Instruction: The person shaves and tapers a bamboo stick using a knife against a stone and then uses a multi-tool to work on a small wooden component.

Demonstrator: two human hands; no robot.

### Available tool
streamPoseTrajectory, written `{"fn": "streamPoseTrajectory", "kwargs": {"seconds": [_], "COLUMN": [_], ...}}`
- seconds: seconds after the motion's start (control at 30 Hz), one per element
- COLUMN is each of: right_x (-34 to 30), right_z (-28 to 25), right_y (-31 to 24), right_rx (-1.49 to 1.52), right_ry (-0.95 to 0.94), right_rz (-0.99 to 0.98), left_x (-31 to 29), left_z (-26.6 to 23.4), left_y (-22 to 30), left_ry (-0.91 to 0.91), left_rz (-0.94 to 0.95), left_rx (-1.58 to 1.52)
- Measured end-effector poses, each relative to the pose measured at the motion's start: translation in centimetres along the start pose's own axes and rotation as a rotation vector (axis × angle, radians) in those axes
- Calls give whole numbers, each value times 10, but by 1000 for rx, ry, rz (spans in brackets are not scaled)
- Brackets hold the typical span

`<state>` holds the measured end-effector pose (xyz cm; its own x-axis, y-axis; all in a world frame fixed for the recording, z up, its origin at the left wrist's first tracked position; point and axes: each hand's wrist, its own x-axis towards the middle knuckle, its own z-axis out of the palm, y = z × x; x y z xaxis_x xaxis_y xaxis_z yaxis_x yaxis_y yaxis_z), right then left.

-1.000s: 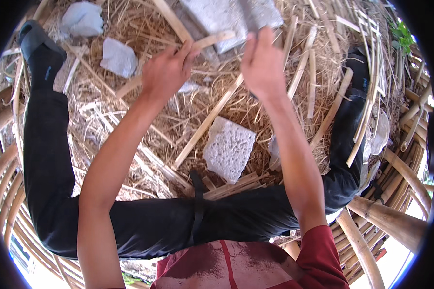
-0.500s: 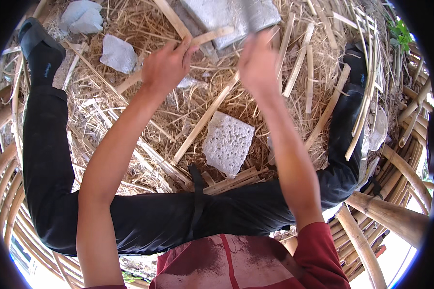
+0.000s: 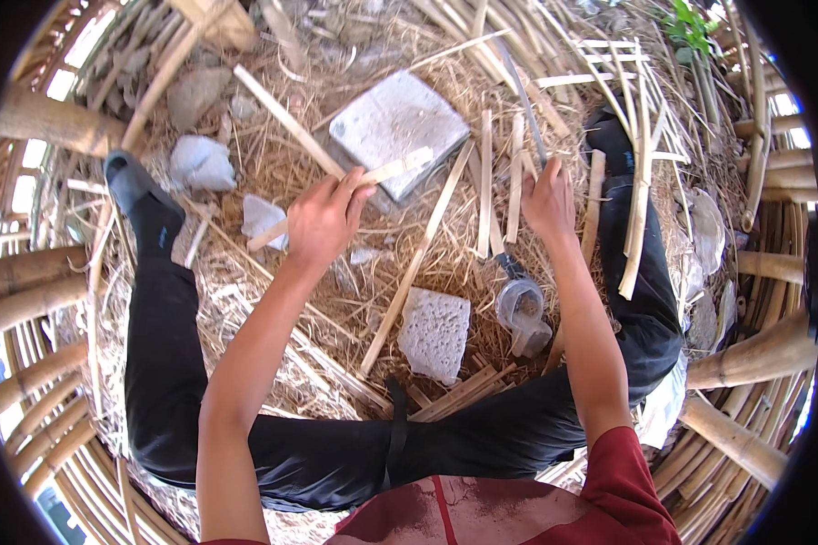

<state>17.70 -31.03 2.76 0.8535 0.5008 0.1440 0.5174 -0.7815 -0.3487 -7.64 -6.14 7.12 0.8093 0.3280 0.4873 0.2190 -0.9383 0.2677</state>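
My left hand [image 3: 325, 218] is closed around a pale bamboo strip [image 3: 398, 169], whose far end lies over the near edge of a whitish stone block [image 3: 400, 127]. The strip's other end sticks out to the left below the wrist. Right of the block, my right hand [image 3: 549, 202] grips a long, narrow-bladed knife [image 3: 522, 91]; its blade points away from me and its handle is hidden in the fist. Knife and held strip are apart. Another bamboo strip [image 3: 286, 118] slants away just beyond my left hand.
Thin shavings [image 3: 336, 300] cover the ground between my legs. A pitted white block [image 3: 434, 336] lies nearer me, beside a clear plastic container [image 3: 521, 307]. Several cut strips [image 3: 515, 177] lie right of the stone block, more across my right leg. Pale rocks [image 3: 202, 163] sit left; bamboo poles [image 3: 745, 350] surround me.
My right hand and the knife have moved to the right, away from the stone block. The left hand still holds the strip. The view has shifted, and the plastic container now shows.
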Motion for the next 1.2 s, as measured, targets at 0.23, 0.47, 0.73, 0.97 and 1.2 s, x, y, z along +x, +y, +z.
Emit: {"fn": "streamPoseTrajectory", "kwargs": {"seconds": [0.23,0.47,0.73,0.97,1.2], "right_x": [-59,-113,-72,-43,-46], "right_z": [-67,-45,3,73,42], "right_y": [-90,-94,-73,-28,-37], "right_rx": [748,1518,673,223,381], "right_ry": [-97,-822,-478,-248,-238], "right_rz": [-216,242,169,210,388], "left_x": [23,-13,1,56,75], "left_z": [-55,-119,-157,-160,-170], "left_y": [38,44,50,24,33], "left_ry": [-233,-452,-610,-655,-557], "left_rz": [100,302,-95,-959,-961], "left_rx": [-25,72,188,-786,-1220]}}
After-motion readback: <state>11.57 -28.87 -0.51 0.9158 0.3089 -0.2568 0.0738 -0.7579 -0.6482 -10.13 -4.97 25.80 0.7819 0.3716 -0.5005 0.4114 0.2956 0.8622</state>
